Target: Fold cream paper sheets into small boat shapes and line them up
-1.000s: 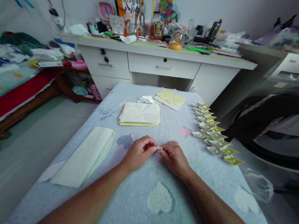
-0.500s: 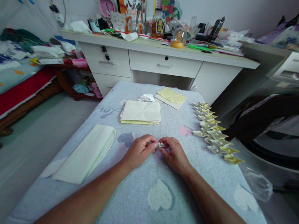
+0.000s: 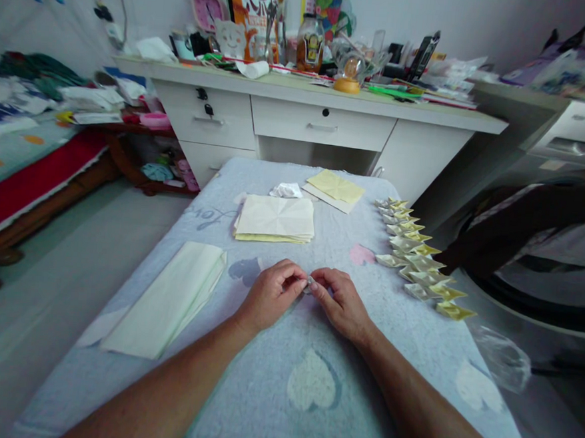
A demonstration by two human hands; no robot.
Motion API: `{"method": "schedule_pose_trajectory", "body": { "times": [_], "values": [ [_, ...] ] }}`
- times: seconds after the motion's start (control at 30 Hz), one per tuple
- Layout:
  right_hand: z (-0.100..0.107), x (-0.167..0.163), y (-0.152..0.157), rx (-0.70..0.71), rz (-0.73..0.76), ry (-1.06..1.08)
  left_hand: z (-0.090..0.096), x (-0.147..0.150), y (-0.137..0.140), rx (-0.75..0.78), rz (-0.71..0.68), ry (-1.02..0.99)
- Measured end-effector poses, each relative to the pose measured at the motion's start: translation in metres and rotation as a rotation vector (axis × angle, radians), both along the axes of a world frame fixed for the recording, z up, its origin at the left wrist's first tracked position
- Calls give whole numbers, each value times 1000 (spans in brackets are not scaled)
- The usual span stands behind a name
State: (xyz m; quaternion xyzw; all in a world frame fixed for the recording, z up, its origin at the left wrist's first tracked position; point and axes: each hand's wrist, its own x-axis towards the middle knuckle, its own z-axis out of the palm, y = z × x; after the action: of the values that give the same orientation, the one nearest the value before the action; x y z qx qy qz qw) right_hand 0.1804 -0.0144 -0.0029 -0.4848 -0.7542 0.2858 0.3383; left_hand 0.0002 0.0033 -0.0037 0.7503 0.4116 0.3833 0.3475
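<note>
Between my fingertips, over the middle of the cloth-covered table [image 3: 259,403], is a small piece of folded paper [image 3: 308,285], mostly hidden. My left hand [image 3: 276,290] pinches its left side, and my right hand [image 3: 339,299] pinches it from the right, thumb on top. Beyond my hands lies a stack of creased paper sheets [image 3: 275,218], white above and yellow below. Along the table's right side stand rows of small folded paper boats [image 3: 420,261], white and yellow. A folded pale green-white paper bundle [image 3: 169,300] lies left of my left forearm.
Behind the stack are a crumpled white paper [image 3: 286,190] and loose yellow and white sheets [image 3: 337,185]. A cluttered white desk [image 3: 324,124] stands past the table's far edge. To the right are a washing machine [image 3: 568,141] and a clear plastic bag [image 3: 503,357].
My right fingers have closed in toward the left ones, and the right thumb now covers more of the folded paper. Less of the paper shows. The view has shifted very slightly.
</note>
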Motion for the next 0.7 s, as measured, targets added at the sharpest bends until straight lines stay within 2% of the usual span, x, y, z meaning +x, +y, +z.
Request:
{"method": "schedule_pose_trajectory", "body": {
  "times": [0.27,0.5,0.7],
  "values": [
    [0,1,0,14,-14,17,0,0,0,-1,-6,-24],
    [1,3,2,-36,-17,113,-11,1,2,-305,38,-288],
    [2,2,1,-85,-36,207,-10,6,0,-411,31,-421]
  ]
}}
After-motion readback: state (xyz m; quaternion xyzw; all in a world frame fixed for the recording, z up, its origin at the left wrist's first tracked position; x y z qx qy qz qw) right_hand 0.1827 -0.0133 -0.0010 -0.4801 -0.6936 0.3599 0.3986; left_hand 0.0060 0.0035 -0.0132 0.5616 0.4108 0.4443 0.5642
